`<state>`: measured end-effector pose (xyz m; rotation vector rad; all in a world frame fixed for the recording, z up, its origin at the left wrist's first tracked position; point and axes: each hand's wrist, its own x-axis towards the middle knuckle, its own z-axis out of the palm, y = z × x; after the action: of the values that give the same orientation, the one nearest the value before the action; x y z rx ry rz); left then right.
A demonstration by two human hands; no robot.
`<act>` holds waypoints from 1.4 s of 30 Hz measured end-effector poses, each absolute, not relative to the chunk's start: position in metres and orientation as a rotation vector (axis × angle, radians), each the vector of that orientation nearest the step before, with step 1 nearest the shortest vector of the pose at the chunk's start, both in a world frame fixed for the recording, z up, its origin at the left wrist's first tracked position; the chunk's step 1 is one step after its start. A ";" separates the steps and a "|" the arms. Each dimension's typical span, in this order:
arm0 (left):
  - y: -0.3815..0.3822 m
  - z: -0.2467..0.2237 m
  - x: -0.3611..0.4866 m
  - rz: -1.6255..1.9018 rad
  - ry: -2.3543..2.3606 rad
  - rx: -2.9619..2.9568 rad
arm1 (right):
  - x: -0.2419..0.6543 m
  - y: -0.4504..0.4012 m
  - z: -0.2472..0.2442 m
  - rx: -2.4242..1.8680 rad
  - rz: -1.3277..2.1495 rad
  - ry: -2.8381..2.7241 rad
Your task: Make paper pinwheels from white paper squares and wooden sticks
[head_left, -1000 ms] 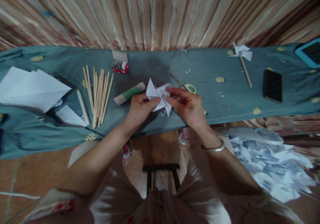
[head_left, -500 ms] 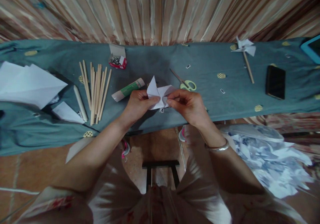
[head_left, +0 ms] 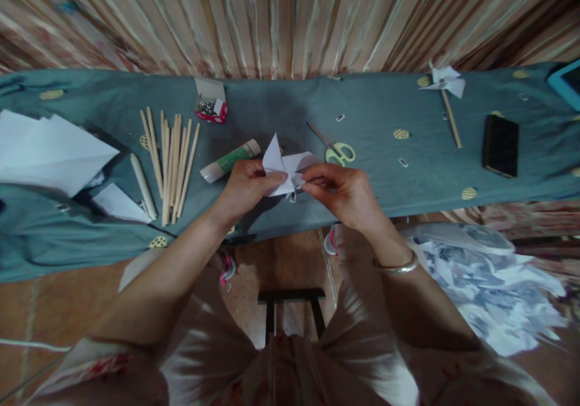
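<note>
Between my hands, above the table's near edge, is a white paper pinwheel (head_left: 274, 158) with folded blades, one point standing up. My left hand (head_left: 247, 185) grips its left side, thumb pressed near the middle. On the right, the fingertips of my right hand (head_left: 342, 191) pinch a paper flap close to the centre. Just behind the hands lie a green-and-white glue tube (head_left: 230, 161) on the left and scissors (head_left: 339, 152) with pale green handles on the right. A finished-looking pinwheel on a wooden stick (head_left: 451, 116) rests farther right.
On the green cloth (head_left: 376, 104) at left are several wooden sticks (head_left: 174, 164), a pale marker-like rod (head_left: 143, 185), white paper sheets (head_left: 54, 152) and a red box of pins (head_left: 211, 109). A black phone (head_left: 501, 146) lies right; a bag of paper scraps (head_left: 489, 297) sits below.
My right fingers have shifted slightly at the flap, and the paper's right part looks a little more opened. Both hands keep hold. The whole view has moved slightly.
</note>
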<state>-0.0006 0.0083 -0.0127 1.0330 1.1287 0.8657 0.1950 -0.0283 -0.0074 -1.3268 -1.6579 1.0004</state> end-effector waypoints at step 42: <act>0.002 -0.032 0.004 0.979 1.063 1.406 | 0.176 -0.031 -0.004 -1.512 0.743 -1.658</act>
<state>0.0042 0.0022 -0.0316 1.4062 1.0635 0.9790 0.1758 -0.0314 -0.0036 -1.5119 -1.6581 0.7430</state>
